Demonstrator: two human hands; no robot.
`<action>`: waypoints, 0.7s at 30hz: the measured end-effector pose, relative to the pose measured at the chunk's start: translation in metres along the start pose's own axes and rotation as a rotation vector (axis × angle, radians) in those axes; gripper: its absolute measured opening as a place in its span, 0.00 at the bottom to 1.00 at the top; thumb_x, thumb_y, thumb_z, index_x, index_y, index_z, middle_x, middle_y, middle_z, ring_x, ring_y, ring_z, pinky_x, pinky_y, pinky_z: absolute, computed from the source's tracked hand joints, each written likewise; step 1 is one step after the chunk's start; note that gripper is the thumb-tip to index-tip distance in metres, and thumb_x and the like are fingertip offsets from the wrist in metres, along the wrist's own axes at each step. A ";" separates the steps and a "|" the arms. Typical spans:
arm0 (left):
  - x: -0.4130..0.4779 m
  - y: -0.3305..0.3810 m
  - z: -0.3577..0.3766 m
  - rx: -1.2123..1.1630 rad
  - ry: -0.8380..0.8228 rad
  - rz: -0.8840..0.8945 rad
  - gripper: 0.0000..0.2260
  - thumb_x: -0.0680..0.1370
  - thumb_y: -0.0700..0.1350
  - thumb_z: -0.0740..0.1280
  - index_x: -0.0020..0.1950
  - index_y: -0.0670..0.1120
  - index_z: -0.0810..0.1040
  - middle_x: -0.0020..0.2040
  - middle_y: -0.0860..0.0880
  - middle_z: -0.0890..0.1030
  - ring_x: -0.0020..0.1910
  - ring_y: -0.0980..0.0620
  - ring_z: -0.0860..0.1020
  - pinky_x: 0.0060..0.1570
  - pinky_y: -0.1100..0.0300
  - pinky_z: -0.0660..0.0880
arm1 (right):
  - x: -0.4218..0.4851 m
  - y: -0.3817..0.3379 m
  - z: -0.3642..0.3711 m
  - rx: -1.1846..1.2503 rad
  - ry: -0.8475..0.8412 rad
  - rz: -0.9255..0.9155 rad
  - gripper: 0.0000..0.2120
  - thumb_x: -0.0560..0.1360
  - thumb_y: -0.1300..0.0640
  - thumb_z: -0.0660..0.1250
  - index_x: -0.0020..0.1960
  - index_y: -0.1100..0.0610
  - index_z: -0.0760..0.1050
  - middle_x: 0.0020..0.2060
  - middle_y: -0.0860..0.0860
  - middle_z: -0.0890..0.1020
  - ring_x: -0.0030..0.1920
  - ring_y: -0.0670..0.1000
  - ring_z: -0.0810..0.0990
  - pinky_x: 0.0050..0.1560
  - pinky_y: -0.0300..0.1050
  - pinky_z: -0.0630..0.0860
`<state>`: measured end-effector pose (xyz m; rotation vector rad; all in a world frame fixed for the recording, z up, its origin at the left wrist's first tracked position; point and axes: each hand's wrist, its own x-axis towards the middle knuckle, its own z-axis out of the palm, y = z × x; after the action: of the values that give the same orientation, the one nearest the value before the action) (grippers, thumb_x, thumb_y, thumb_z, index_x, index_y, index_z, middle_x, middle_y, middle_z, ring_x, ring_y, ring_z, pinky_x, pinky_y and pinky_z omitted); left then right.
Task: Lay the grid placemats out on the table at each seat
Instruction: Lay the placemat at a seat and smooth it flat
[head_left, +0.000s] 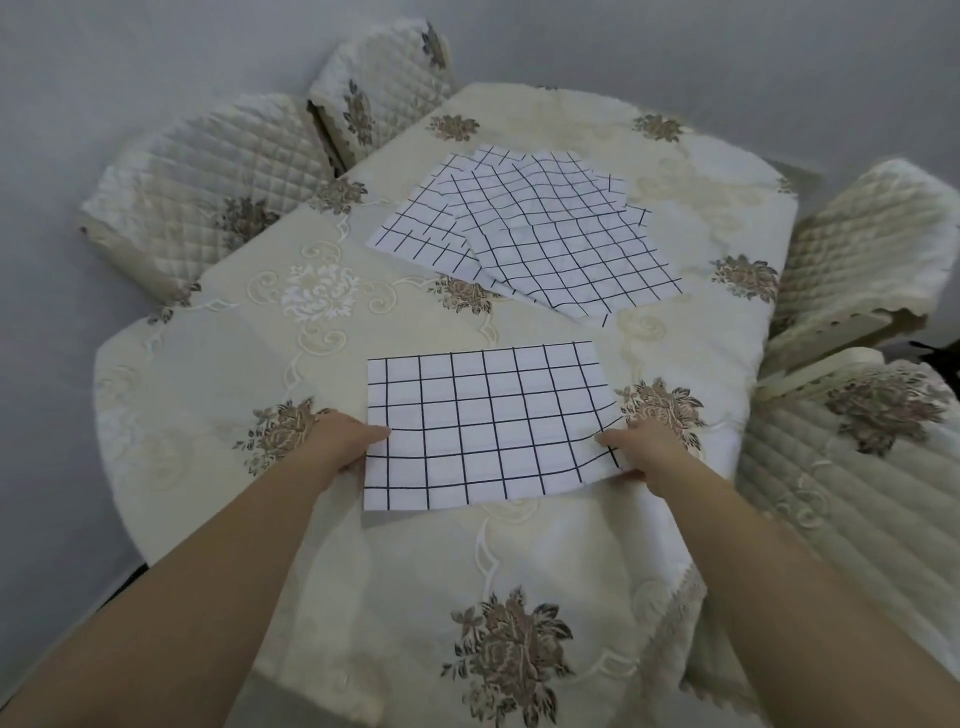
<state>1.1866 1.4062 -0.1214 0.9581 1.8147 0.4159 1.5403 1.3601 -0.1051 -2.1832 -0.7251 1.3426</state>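
Both hands pinch one grid placemat (483, 423) by its side edges: the left hand (345, 441) at the left edge, the right hand (641, 449) at the right, likely to keep it flat and square to the near seat. It lies on the tablecloth (291, 519) at the near side. A loose pile of placemats (524, 234) waits farther off. No writing is readable.
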 end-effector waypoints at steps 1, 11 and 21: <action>-0.003 0.001 0.004 -0.008 -0.007 0.006 0.08 0.72 0.42 0.73 0.40 0.39 0.79 0.34 0.42 0.77 0.30 0.49 0.73 0.32 0.60 0.68 | 0.001 0.003 0.001 0.063 0.000 0.000 0.11 0.72 0.65 0.70 0.54 0.63 0.74 0.46 0.58 0.80 0.43 0.58 0.78 0.45 0.53 0.79; -0.016 -0.005 0.020 -0.403 -0.114 -0.031 0.05 0.78 0.34 0.63 0.51 0.33 0.76 0.50 0.37 0.80 0.40 0.45 0.80 0.41 0.53 0.77 | 0.007 0.026 0.005 0.474 0.014 0.078 0.11 0.73 0.69 0.68 0.54 0.60 0.74 0.50 0.59 0.79 0.48 0.62 0.80 0.41 0.57 0.81; -0.032 -0.015 0.009 -0.482 0.057 0.021 0.08 0.78 0.32 0.62 0.50 0.40 0.79 0.44 0.44 0.81 0.39 0.50 0.81 0.35 0.57 0.79 | 0.016 0.008 0.015 0.362 -0.013 -0.139 0.08 0.72 0.69 0.65 0.37 0.62 0.79 0.41 0.64 0.81 0.39 0.56 0.78 0.40 0.49 0.78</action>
<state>1.1944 1.3708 -0.1157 0.6330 1.6457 0.8560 1.5338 1.3664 -0.1269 -1.8087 -0.5748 1.3026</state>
